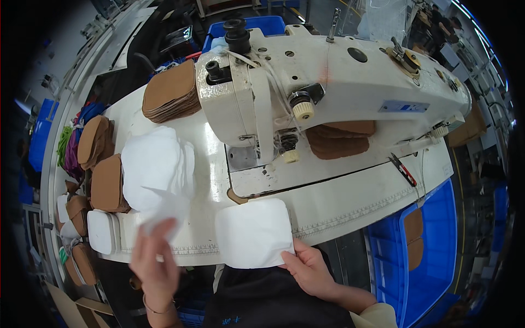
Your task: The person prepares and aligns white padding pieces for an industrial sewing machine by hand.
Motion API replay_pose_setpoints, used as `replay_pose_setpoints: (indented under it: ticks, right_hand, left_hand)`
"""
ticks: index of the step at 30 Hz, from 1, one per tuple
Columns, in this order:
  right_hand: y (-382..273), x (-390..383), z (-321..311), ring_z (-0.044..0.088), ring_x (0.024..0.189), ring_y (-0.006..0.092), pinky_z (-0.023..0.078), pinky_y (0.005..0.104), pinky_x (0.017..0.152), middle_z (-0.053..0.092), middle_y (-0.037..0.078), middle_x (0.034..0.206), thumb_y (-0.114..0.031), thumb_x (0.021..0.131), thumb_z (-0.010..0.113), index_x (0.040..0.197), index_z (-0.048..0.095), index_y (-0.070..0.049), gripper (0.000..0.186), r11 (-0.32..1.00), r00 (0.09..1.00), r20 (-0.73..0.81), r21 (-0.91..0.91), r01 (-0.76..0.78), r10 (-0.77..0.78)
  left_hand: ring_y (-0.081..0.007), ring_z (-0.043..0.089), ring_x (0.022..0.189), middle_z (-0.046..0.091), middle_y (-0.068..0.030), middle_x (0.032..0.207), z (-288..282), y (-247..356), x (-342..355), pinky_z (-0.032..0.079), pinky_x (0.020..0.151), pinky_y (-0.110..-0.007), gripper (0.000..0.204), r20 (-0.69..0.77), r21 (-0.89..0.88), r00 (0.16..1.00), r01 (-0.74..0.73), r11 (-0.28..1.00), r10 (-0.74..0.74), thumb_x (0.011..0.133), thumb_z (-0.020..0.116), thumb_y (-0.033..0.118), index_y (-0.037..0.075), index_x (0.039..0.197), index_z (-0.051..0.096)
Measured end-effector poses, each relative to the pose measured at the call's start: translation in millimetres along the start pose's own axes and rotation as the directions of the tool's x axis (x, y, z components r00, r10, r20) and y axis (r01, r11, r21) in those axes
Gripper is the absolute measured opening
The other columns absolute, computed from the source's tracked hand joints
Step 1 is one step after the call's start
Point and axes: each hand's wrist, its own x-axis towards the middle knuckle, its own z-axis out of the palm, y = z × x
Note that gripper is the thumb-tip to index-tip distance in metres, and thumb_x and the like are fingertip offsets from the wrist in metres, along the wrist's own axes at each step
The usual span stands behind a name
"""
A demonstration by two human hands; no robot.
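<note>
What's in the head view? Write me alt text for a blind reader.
A right hand holds a white piece by its corner; the blurred left hand is near a white stack. A sewing machine and brown stacks are on the white table.

- White desk [210, 183], curved edge
- Grey floor [321, 12] beyond the desk
- Strip lights [483, 38] lit, far right of desk
- Long pale worktop [119, 42] beyond desk's left end

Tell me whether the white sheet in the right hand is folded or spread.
Spread: the white sheet shows its broad face and rounded corners, buckled slightly where the right hand pinches its corner.
</note>
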Motion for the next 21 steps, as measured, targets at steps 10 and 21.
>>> replay_pose_setpoints:
  ticks: [10, 21]
  right_hand:
    - [-6, -1, 11, 0.049, 0.097, 0.0035, 0.041, 0.0194, 0.085, 0.056, 0.004, 0.111, -0.008, 0.099, 0.042, 0.138, 0.034, 0.003, 0.042, 0.998, 0.999, 0.048, -0.056, 0.023, -0.020]
    - [-1, 14, 13, 0.048, 0.077, 0.0005, 0.042, 0.0180, 0.067, 0.058, -0.003, 0.088, -0.017, 0.097, 0.053, 0.118, 0.056, 0.003, 0.029, 0.987, 0.996, -0.003, -0.133, 0.085, -0.086]
  left_hand:
    - [-0.0151, 0.050, 0.064, 0.058, -0.0076, 0.081, 75, 28, -23, 0.038, 0.057, -0.022, 0.016, 0.533, -0.705, 0.824, 0.558, 0.438, -0.192, 0.084, 0.065, 0.004, 0.003, 0.099, 0.061]
    - [-0.0278, 0.053, 0.068, 0.052, -0.0113, 0.077, 74, 51, -23, 0.044, 0.056, -0.032, 0.035, 0.167, -0.426, 0.969, -0.095, 0.900, 0.181, 0.073, 0.075, 0.006, 0.002, 0.103, 0.060]
